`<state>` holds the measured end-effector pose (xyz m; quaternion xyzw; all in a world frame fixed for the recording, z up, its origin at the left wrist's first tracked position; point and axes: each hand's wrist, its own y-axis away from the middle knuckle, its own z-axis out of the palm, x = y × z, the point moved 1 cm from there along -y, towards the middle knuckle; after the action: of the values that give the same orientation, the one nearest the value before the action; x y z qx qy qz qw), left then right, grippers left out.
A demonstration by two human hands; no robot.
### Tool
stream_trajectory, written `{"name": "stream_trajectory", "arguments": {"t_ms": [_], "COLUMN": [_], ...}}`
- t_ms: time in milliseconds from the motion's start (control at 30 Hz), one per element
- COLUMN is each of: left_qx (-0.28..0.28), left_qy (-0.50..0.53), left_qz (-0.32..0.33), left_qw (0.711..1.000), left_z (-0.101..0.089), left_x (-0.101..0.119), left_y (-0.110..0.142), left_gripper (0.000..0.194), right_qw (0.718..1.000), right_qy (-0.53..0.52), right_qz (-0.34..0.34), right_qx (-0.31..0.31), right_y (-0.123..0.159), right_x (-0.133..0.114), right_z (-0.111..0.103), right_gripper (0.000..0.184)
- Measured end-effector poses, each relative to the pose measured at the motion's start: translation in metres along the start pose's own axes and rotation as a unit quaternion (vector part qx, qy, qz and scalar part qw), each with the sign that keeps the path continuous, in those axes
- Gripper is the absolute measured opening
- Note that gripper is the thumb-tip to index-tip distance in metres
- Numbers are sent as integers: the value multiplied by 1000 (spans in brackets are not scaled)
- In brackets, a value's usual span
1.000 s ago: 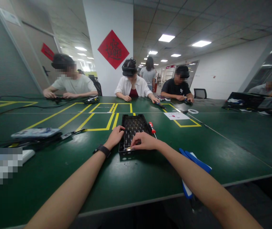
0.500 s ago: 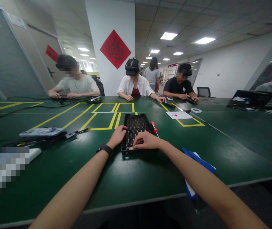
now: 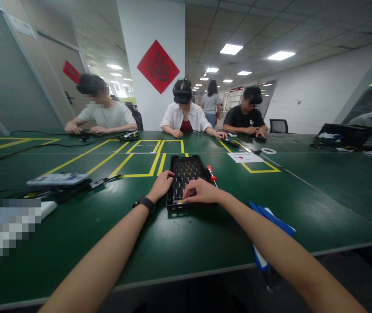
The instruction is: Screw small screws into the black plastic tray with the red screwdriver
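Observation:
A black tray (image 3: 189,167) with rows of small parts lies on the green table (image 3: 179,243) straight ahead of me. My left hand (image 3: 162,184) grips the tray's left rim, fingers curled over the edge; a dark watch sits on that wrist. My right hand (image 3: 201,191) rests on the tray's near end with fingertips pinched together on a small piece there; I cannot make out what it is. A red-handled screwdriver (image 3: 210,172) lies against the tray's right side.
Blue and white flat tools (image 3: 264,234) lie under my right forearm near the table edge. A phone-like device and cables (image 3: 58,180) sit at left. Yellow tape marks the tabletop. Three people work across the table; a white paper (image 3: 246,157) and tape roll (image 3: 268,151) lie beyond.
My view shifted slightly right and down between the earliest frame and now. Both hands stay on the tray in nearly the same place.

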<state>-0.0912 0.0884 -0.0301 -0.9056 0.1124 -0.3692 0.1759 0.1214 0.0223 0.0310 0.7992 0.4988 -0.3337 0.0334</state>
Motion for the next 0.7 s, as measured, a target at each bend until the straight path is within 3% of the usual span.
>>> {"name": "stream_trajectory", "arguments": {"t_ms": [700], "left_qx": [-4], "left_qy": [-7], "left_qz": [-4], "left_qw": [1000], "left_z": [-1], "left_x": [2], "left_y": [0], "left_gripper": [29], "right_qw": [1000], "right_qy": [-9], "right_qz": [8], "right_qx": [2], "right_y": [-1], "right_x": [0], "right_z": [1], "right_gripper": [21]}}
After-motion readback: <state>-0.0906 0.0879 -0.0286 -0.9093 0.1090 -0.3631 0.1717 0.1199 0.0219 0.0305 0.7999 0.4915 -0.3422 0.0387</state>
